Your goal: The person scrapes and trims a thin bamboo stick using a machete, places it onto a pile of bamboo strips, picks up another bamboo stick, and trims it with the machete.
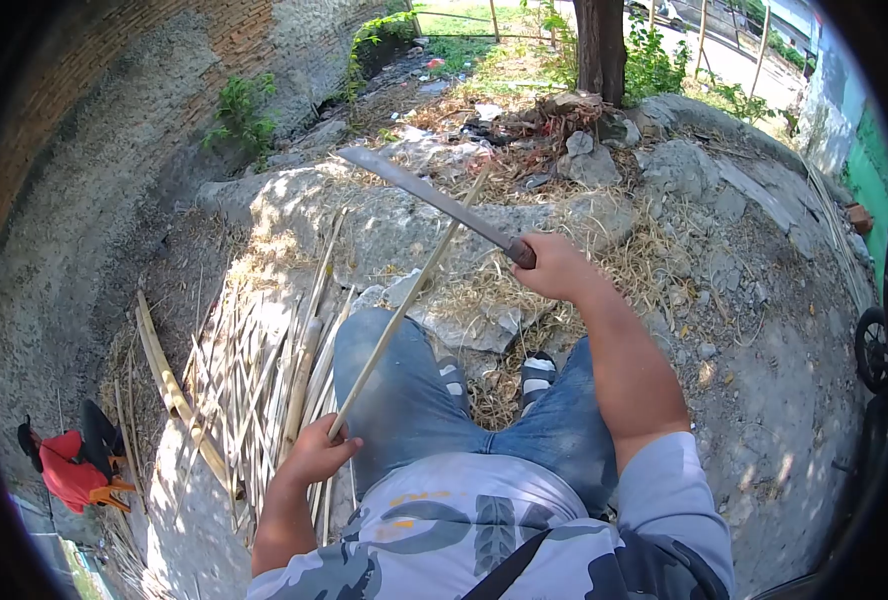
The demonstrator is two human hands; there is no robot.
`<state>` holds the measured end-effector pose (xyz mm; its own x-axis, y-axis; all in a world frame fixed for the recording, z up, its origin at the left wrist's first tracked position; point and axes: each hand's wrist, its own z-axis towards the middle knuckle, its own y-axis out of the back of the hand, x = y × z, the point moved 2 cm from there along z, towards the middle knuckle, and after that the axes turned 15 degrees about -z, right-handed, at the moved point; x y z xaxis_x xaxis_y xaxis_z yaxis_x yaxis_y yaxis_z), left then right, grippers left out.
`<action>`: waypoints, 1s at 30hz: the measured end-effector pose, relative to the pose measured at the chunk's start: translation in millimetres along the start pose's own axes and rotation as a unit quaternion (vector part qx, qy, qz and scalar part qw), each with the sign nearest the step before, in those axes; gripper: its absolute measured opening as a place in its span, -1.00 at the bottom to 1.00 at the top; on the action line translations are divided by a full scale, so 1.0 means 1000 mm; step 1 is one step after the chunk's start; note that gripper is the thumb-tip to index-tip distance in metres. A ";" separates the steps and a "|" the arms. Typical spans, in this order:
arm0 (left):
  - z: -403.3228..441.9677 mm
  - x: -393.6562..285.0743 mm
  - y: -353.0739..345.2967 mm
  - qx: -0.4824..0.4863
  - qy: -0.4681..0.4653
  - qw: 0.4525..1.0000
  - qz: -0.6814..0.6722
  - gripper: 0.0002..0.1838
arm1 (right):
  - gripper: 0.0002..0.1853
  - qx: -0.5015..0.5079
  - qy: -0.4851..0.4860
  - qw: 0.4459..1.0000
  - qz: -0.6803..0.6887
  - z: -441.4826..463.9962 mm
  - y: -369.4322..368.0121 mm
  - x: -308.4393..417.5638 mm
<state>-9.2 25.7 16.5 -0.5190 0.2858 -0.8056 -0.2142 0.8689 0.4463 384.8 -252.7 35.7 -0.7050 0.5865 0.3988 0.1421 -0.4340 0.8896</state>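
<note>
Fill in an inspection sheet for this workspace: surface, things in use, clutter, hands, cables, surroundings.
Surface: bare, uneven ground, partly sunlit.
Things in use: machete crosses a long, thin strip; whether they touch, cannot tell.
Clutter: more cut strips lie loosely piled at the person's left; shavings scattered ahead and right.
Hands: right hand grips the machete's handle; left hand holds the strip's near end.
Cables: nothing seen.
Surroundings: wall left, tree trunk ahead, another person in red far left, wheel right.
</note>
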 end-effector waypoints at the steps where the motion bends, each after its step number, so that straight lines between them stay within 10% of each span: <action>1: 0.001 -0.010 -0.004 0.000 -0.003 1.000 -0.001 -0.67 | -0.76 -0.007 0.029 0.999 -0.031 -0.003 0.000 0.007; 9: 0.022 -0.034 -0.009 0.019 -0.023 1.000 0.005 -0.66 | -0.77 -0.043 0.245 0.948 -0.196 -0.009 -0.018 0.052; 18: -0.026 0.004 0.045 -0.001 -0.002 1.000 -0.011 -0.65 | -0.73 -0.113 -0.373 0.908 0.157 0.014 -0.015 -0.113; 22: -0.015 -0.008 0.030 -0.070 0.004 0.997 -0.044 -0.67 | -0.72 -0.193 -0.401 0.829 0.338 0.016 -0.032 -0.141; 30: 0.033 -0.038 -0.006 -0.026 -0.067 0.994 -0.077 -0.66 | -0.72 -0.208 -0.202 0.952 0.098 0.000 0.022 -0.033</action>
<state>38.7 22.7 31.3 -0.3625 0.2056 -0.9090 -0.3271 0.8852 0.3307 411.3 -282.3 42.3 -0.3563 0.6453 0.6757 -0.1028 -0.7459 0.6581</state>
